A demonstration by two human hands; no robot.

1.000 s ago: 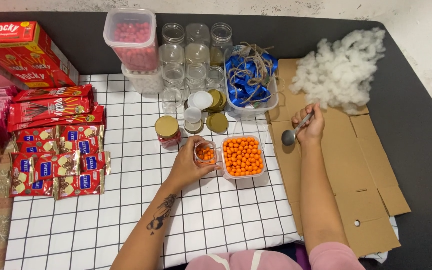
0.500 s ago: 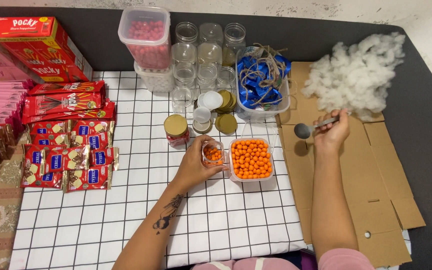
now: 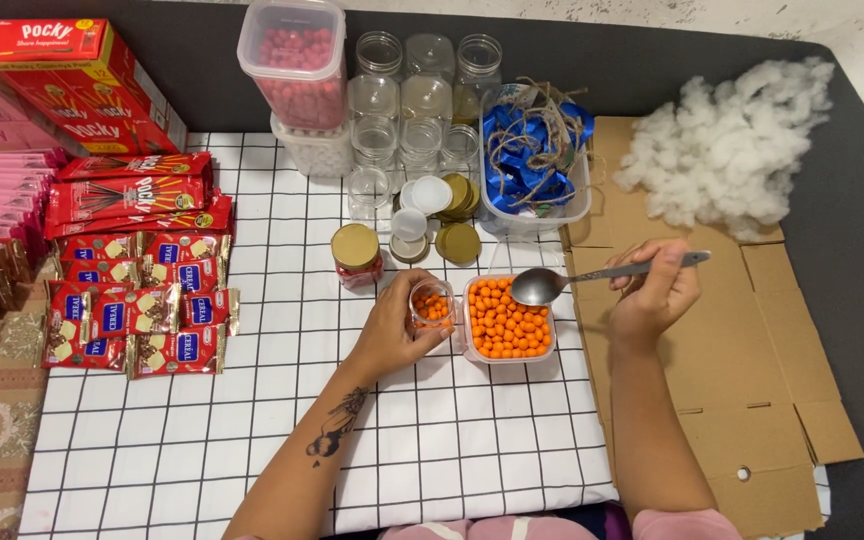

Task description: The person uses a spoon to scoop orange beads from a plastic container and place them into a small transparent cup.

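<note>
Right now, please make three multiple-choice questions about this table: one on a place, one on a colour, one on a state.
1. Where does the spoon hang?
A. over the tub of orange candies
B. inside the tub of blue ribbons
C. on the white stuffing

2. What colour are the candies in the tall lidded container at the back?
A. orange
B. red
C. green

3. In what state is the small jar in the left hand?
A. closed with a gold lid
B. empty
C. open, partly filled with orange candies

Answers: 1 A, the bowl of the spoon in the right hand sits above the tub's edge. 2 B, red shows through the clear wall. 3 C, no lid is on it and orange candies show inside.
</note>
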